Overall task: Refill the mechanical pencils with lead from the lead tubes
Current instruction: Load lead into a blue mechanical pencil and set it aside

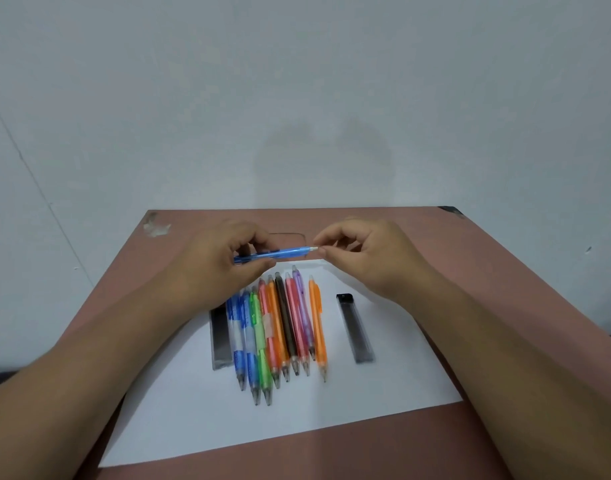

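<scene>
Blue and translucent, the mechanical pencil (274, 254) is held level above the reddish-brown surface (487, 271), its white cap end pointing toward the right hand (362, 252). The left hand (210, 261) wraps the barrel, its fingers (259, 264) clamped on the lower half. The right hand's thumb and forefinger are pinched together at the cap end; whether they grip the cap itself or a lead is too small to tell.

Below the hands, a white sheet of paper (227, 420) lies on the surface. On it rests a row of pencils (279, 330) side by side, tips toward the person: two blue, a green, a red, an orange, a brown, a pink and a purple, with another orange pencil (317, 327) just apart on the right. One lead tube (221, 337) lies touching the row's left side; a second lead tube (355, 329) lies well right of it.
</scene>
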`<state>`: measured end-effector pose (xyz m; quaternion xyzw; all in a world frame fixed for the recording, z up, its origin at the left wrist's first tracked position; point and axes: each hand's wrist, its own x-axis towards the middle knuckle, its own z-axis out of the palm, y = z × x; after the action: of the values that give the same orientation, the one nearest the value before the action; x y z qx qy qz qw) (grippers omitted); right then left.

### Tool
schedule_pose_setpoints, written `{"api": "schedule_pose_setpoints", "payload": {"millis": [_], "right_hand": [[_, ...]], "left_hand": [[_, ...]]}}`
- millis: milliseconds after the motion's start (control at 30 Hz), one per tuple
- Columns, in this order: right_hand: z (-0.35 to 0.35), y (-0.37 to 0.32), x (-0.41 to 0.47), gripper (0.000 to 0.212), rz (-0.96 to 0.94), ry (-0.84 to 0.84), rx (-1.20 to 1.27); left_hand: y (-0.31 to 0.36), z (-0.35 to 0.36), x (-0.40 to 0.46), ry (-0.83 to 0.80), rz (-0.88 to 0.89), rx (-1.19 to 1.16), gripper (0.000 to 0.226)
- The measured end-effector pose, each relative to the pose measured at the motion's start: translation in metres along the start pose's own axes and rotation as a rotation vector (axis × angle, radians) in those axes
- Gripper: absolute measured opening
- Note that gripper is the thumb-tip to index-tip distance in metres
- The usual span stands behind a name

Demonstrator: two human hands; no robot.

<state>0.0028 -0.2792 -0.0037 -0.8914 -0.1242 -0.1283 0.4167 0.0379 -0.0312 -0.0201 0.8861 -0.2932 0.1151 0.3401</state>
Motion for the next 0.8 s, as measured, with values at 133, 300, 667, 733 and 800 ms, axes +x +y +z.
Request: {"api": "schedule_pose_setpoints", "payload": {"millis": [133,300,667,733,800], "right_hand": [[0.001,0.001,0.000,0.006,0.017,-0.006,0.011],[0.001,0.005,0.002,0.015,-0.005,0.009,-0.004],[-0.027,0.021,0.010,0.008,0.055,0.011,-0.186],[-0.030,0.026,0.010,0.013,0.087,-0.046,-0.236],[-0.031,0.031,0.010,0.016,0.119,-0.094,-0.266]], "left_hand": [[0.003,-0.002,-0.001,-0.006,0.007,-0.017,0.016],[0.003,-0.001,-0.001,-0.020,-0.008,-0.028,0.020],[0.001,-0.002,-0.001,-0.009,0.016,-0.008,0.023],[0.001,-0.002,-0.001,0.005,0.014,-0.010,0.024],[0.001,-0.002,-0.001,0.011,0.014,-0.009,0.025]]}}
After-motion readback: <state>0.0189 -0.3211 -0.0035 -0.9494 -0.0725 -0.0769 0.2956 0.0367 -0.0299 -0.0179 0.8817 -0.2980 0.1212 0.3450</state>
